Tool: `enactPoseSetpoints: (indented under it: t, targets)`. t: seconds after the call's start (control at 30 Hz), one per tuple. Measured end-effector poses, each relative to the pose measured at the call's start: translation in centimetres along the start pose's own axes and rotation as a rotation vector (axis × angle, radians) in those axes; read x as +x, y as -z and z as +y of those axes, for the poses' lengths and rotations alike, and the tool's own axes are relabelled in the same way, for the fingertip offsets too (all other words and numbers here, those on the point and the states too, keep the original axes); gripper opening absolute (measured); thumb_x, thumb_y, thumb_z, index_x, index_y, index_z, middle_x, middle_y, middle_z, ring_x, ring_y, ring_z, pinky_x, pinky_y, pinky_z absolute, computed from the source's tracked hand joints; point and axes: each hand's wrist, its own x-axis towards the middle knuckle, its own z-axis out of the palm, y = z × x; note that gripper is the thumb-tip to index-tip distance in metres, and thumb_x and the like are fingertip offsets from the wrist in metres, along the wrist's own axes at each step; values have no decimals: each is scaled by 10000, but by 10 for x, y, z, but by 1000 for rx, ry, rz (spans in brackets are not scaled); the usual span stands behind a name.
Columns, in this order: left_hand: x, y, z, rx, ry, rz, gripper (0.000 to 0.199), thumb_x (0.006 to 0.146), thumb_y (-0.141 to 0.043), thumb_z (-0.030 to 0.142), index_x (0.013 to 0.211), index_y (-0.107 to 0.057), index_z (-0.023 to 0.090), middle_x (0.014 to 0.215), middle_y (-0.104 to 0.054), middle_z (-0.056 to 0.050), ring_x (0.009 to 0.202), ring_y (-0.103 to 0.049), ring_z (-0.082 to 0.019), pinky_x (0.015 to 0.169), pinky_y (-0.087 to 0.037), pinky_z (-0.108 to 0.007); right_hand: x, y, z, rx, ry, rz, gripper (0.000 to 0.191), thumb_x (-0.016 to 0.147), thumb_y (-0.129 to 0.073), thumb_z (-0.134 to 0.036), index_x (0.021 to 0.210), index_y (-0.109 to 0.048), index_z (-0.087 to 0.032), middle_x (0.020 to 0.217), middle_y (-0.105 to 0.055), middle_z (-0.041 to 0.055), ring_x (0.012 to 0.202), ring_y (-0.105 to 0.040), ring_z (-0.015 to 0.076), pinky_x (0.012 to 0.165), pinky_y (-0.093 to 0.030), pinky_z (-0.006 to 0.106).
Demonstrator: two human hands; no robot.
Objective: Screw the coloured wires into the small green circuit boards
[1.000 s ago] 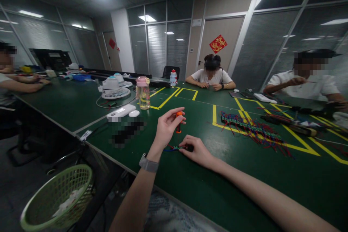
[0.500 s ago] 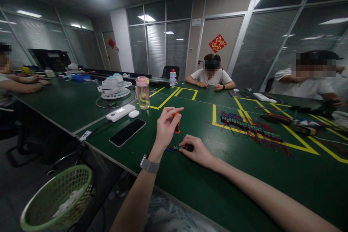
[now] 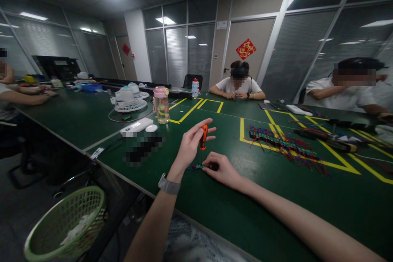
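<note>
My left hand (image 3: 189, 146) has an orange-and-black screwdriver (image 3: 204, 136) held upright by its handle, thumb and index finger at the grip and the other fingers stretched out. The thin shaft points down to a small green circuit board (image 3: 199, 166) with red and blue wires, lying on the green table (image 3: 258, 217). My right hand (image 3: 222, 170) pinches the right end of that board, resting on the tabletop. Whether the tip sits in a screw is too small to tell.
Several wired circuit boards (image 3: 282, 143) lie in a row to the right, by yellow tape. On the left are a blurred phone (image 3: 143, 149), a white power bank (image 3: 136, 127), a bottle (image 3: 161, 108) and a fan (image 3: 129, 100). A green basket (image 3: 66, 217) stands below the table edge.
My left hand has turned, its fingers now spread further to the right, and more of the screwdriver handle shows. My right hand and the board have stayed in place.
</note>
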Motion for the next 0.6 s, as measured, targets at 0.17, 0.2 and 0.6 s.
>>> enactPoseSetpoints:
  t: [0.17,0.2,0.6]
  targets:
    - [0,4,-1,180,-48,129,302,777,-657,286,1064,-649,193,1007,-628,-62,819,-613,-149,724,-522,-275,0,1,-2,6,-11,-10,71,765,-643,-139,820,-685,-156,782,-597,29,677,-553,128,614,-459,246]
    - [0,5,-1,241,-74,148,271,755,-681,277,1013,-670,195,1000,-618,-54,835,-602,-145,739,-510,-261,0,1,-2,6,-11,-9,71,765,-641,-138,819,-685,-155,778,-595,28,674,-552,128,611,-458,246]
    - [0,6,0,252,-74,151,340,769,-661,276,1101,-642,207,1098,-595,-79,976,-595,-186,846,-499,-308,0,1,-3,21,-9,-11,77,761,-642,-137,823,-684,-156,781,-591,25,673,-554,124,607,-459,238]
